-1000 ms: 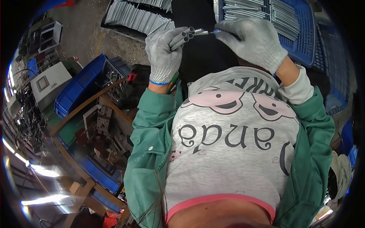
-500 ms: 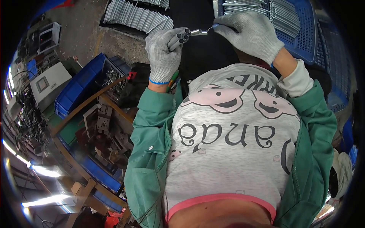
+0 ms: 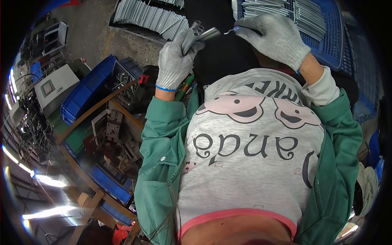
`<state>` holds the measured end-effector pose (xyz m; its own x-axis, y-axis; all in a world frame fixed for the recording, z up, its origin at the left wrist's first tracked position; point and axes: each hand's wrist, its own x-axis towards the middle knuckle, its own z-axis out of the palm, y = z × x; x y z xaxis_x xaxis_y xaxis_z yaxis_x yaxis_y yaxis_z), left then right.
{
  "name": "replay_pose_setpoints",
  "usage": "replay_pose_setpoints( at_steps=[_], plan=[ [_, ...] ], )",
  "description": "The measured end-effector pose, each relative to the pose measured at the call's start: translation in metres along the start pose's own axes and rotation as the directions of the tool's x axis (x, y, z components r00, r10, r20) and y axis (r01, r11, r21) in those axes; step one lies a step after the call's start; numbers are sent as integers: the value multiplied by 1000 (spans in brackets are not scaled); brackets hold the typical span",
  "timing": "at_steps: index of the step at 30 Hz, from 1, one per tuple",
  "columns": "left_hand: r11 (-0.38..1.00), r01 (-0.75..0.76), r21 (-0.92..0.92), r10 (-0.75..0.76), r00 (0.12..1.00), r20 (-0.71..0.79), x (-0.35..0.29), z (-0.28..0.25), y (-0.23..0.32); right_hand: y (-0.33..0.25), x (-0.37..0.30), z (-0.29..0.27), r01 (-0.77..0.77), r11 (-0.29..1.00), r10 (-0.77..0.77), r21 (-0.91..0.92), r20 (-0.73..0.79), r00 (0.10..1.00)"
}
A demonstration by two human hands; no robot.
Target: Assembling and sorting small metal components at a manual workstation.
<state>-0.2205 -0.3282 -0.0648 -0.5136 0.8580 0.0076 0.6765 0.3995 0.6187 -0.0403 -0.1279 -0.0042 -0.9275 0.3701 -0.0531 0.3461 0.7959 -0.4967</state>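
Observation:
Several short metal tubes [image 3: 210, 34] are gripped in my gloved left hand [image 3: 176, 63]. One of them points to the right, while the open ends of the others face up and away from me. In my gloved right hand [image 3: 279, 41] the fingers pinch a small tool with a thin bent metal tip and a blue grip, a hooked pick [image 3: 229, 31]. Its tip is just right of the nearest tube's end, with a small gap between them. Most of the pick's grip is hidden by my fingers.
A dark tray [image 3: 119, 26] of stacked metal rods stands ahead on the left. Ahead on the right, a blue plastic crate [image 3: 335, 49] holds more rods. To my left are a blue bin [image 3: 87, 92], a wooden frame [image 3: 96, 108] and a grey control box [image 3: 57, 84].
The pick's bent tip has come away from the tubes' ends. My left hand has turned, so the tubes lie at a different angle and one now points right.

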Motion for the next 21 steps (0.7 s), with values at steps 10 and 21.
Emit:
replay_pose_setpoints(
  at_steps=[10, 21],
  plan=[
    [995, -50, -83, 47, 998, -29, 1, 0, -2, -6, -5, -9, 80, 994, -85, -79, -58, 995],
    [983, -167, 78, 163, 985, 55, -6, -4, 6, -9, -7, -2, 142, 979, -148, -148, -35, 988]
  ],
)
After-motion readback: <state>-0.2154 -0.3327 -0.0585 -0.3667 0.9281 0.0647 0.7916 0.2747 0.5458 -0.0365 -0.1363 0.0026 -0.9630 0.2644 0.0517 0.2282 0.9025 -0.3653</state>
